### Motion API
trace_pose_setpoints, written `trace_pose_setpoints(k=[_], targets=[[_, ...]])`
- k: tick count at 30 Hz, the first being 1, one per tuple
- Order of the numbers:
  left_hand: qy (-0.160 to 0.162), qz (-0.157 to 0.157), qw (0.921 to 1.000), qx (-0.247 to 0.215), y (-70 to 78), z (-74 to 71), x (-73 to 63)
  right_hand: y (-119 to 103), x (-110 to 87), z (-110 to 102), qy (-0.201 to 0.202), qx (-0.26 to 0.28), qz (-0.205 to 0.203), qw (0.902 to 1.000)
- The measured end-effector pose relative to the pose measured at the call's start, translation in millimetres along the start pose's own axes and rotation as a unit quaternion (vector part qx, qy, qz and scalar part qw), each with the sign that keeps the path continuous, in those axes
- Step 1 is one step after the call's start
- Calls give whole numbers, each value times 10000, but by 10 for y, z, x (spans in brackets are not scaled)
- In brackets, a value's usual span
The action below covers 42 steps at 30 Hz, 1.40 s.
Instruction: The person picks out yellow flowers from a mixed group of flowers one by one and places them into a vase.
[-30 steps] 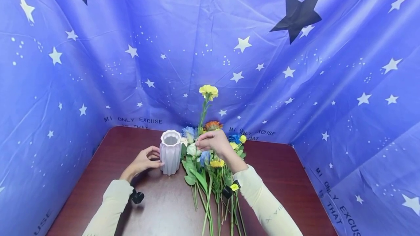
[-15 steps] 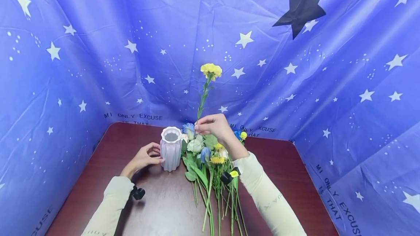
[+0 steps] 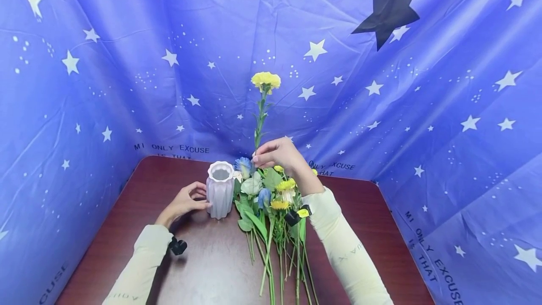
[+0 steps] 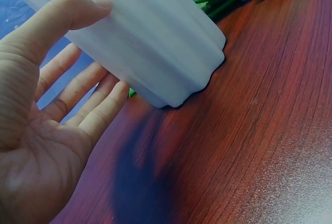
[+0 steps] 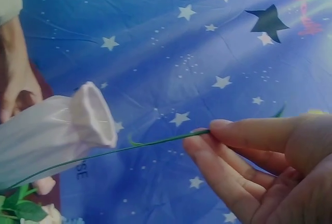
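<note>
A pale lilac fluted vase (image 3: 220,199) stands upright on the dark red table, its scalloped mouth facing up. My left hand (image 3: 184,204) holds its left side, the thumb (image 4: 85,14) on the near face and the fingers along the other side. Between thumb and fingertips my right hand (image 3: 282,158) pinches the stem (image 5: 155,142) of a yellow carnation (image 3: 266,81). The bloom points upward, high above the table. In the right wrist view the thin green stem runs down past the vase's mouth, overlapping its body. The vase's inside shows only as grey.
Beside the vase on the right lies a pile of flowers: a white bloom (image 3: 252,185), a blue flower (image 3: 264,197), a yellow flower (image 3: 279,205) and several others. Their green stems (image 3: 271,267) stretch toward the near table edge. A blue star-patterned cloth (image 3: 203,60) surrounds the table (image 3: 364,229).
My right hand has lifted the yellow carnation higher out over the pile, and its bloom has lately shifted slightly left. My left hand has stayed at the vase.
</note>
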<state>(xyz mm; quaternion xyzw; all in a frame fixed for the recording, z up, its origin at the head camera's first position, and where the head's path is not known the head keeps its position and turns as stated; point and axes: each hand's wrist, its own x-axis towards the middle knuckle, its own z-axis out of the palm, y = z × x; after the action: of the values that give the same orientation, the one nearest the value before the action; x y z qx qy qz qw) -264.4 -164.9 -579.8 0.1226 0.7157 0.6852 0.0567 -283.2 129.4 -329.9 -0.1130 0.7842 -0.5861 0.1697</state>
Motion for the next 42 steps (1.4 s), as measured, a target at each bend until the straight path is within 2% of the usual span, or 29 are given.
trace_pose_setpoints(k=[6,13,25,29,36,42], targets=[[-5,-18,10000,-30,13,-8,-2,-136,6,-50,-202,-202,166,9995],[-21,20,10000,-10,13,8,-14,-310,70,-41,-80,-280,284,9992],[14,17,10000,-55,0,3,-7,-610,166,130,-53,-247,-35,9997],[22,12,10000,-95,-9,1,-6,-631,189,188,25,-173,-152,9997],[52,20,9999,-95,-13,4,-3,-605,207,271,216,-73,-631,9977],[55,16,10000,-71,-20,5,-9,-619,213,322,375,16,-797,9961]])
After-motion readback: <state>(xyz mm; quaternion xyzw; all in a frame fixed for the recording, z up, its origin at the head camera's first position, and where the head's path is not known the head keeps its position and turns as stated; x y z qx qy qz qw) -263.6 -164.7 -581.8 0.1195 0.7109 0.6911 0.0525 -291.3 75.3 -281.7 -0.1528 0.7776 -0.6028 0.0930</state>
